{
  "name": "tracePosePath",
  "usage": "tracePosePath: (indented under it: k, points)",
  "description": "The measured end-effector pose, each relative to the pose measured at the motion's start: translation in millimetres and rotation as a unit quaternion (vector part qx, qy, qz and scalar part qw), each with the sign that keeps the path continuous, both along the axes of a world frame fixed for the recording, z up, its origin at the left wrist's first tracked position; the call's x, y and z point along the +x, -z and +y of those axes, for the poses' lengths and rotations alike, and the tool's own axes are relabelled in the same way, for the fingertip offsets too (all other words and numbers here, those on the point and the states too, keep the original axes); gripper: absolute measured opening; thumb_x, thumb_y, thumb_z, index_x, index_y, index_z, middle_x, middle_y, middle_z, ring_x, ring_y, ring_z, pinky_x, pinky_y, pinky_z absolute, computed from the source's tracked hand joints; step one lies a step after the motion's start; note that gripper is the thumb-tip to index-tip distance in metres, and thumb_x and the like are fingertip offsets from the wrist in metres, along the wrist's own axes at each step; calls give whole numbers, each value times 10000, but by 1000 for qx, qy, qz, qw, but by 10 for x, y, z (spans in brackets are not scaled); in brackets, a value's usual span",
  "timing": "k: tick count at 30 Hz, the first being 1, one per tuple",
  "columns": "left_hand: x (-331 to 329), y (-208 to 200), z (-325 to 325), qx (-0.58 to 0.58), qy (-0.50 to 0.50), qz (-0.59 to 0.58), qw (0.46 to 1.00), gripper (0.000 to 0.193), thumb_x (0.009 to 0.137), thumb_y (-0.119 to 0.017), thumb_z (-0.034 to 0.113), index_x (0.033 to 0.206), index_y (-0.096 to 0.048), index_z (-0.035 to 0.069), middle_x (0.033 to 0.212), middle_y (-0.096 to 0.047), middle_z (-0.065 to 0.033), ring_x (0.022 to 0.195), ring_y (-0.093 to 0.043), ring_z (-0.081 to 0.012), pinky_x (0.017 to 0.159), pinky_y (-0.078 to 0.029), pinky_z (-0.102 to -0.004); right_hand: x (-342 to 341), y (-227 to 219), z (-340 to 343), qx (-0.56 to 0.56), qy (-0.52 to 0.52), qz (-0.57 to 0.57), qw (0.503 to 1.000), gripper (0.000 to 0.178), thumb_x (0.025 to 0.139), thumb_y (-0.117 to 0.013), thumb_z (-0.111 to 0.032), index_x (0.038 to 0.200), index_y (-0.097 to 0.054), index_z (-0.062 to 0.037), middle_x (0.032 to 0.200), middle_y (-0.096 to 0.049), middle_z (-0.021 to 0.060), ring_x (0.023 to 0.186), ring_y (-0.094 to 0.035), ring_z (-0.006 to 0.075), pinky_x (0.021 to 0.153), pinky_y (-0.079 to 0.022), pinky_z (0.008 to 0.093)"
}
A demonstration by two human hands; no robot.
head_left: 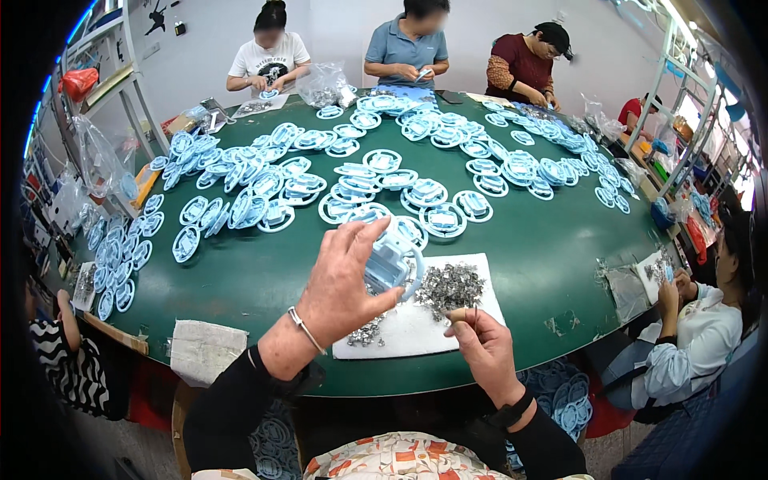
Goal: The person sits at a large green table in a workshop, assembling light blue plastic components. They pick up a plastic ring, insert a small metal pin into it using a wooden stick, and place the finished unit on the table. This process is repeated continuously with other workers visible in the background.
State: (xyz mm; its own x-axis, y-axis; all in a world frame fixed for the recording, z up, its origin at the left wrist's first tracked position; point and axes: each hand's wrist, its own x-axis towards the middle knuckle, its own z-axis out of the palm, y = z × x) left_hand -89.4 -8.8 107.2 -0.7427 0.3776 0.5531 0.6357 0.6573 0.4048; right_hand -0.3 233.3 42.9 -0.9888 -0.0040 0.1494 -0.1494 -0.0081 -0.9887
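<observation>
My left hand (332, 276) grips a light blue plastic oval part (394, 262) with a raised middle, held tilted above the white sheet (416, 340). My right hand (490, 356) is to its right, thumb and forefinger pinched together at the near edge of a heap of small silvery metal pieces (450, 288). Whatever is between those fingertips is too small to make out. A smaller scatter of the same metal pieces (366, 333) lies on the sheet below my left hand, partly hidden by it.
Many similar blue oval parts (382, 161) cover the far and left areas of the green table (552, 264). A folded whitish cloth (208, 352) lies at the near left edge. More blue parts (564, 400) sit below the table. Several people work around it.
</observation>
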Motion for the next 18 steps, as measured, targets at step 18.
tracePosePath:
  k: [18]
  points:
    - [819,750,247,489,125,-444,740,474,1048,-605,228,1450,-470,17,1235,-635,-66,1110,-637,-155,971,-535,-329,190,63,55,-173,-76,-149,971,294,1065,-619,-236,1245,-617,-3,874,-676,17,678,-627,51,514,-401,166]
